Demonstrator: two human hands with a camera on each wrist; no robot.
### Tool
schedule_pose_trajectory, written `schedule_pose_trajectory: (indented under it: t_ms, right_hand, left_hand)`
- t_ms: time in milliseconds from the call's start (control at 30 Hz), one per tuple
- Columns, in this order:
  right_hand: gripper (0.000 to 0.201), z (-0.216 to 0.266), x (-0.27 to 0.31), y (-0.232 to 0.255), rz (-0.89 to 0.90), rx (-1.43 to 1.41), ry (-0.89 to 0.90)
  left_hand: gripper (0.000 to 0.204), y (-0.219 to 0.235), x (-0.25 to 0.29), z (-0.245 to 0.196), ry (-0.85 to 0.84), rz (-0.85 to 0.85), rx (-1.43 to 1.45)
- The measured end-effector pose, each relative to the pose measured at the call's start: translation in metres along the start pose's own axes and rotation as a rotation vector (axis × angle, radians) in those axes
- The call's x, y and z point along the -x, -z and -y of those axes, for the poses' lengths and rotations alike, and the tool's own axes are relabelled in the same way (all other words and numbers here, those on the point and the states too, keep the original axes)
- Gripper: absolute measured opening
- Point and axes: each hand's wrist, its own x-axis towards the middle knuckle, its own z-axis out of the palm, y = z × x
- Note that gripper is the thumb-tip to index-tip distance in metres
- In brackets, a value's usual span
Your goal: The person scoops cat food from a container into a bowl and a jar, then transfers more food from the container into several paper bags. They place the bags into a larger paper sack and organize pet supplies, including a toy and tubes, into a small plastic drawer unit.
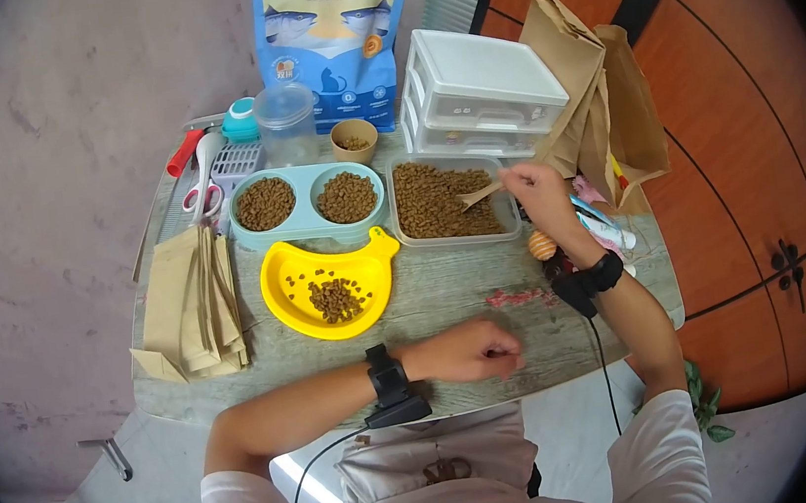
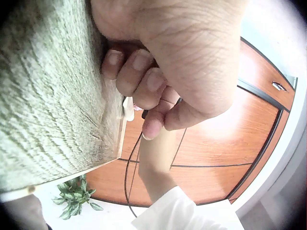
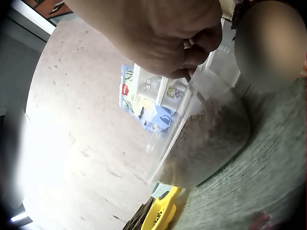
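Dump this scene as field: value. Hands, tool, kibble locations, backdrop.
right_hand: right hand pinches wooden spoon
spoon_tip: in kibble, clear plastic container
left_hand: left hand holds nothing, fingers loosely curled, near table edge
yellow_bowl: yellow bowl, small kibble pile plus scattered pieces
double_bowl: light-blue double bowl, kibble both sides
backdrop: cat-food bag, white drawer unit

From my head, the light on the surface (image 1: 448, 296) is soft and even, though the wide lens bows the cabinet doors (image 1: 731, 164) and black rounds off the corners. Glare streaks the floor (image 1: 310, 486). My left wrist's view shows a washed-out patch on those doors. In the right wrist's, the wall (image 3: 72, 120) burns white, my right fingers (image 3: 207, 40) look shaded, the clear container (image 3: 211, 129) hazy, and a blurred oval (image 3: 271, 45) covers the upper right.
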Motion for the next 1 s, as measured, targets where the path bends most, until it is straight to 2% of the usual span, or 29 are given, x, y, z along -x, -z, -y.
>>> schedule_pose_trajectory:
  t_ms: [67, 133, 400, 767, 1000]
  right_hand:
    - [0.031, -0.002, -0.001, 0.001, -0.002, -0.011, -0.008]
    - [0.030, -0.005, -0.002, 0.003, 0.018, -0.083, -0.116]
    - [0.031, 0.008, 0.004, 0.005, 0.027, -0.012, -0.084]
    - [0.031, 0.007, 0.004, 0.008, 0.088, -0.278, -0.313]
    - [0.032, 0.000, 0.003, 0.011, 0.062, -0.347, -0.322]
  left_hand:
    - [0.028, -0.001, 0.000, 0.001, -0.007, -0.011, 0.005]
    - [0.027, -0.001, 0.000, 0.002, -0.014, -0.003, -0.006]
    - [0.027, -0.001, -0.001, 0.001, -0.004, 0.008, 0.018]
    - [0.025, -0.001, -0.002, 0.001, -0.001, 0.007, 0.021]
    - [0.023, -0.001, -0.002, 0.000, 0.011, 0.010, 0.023]
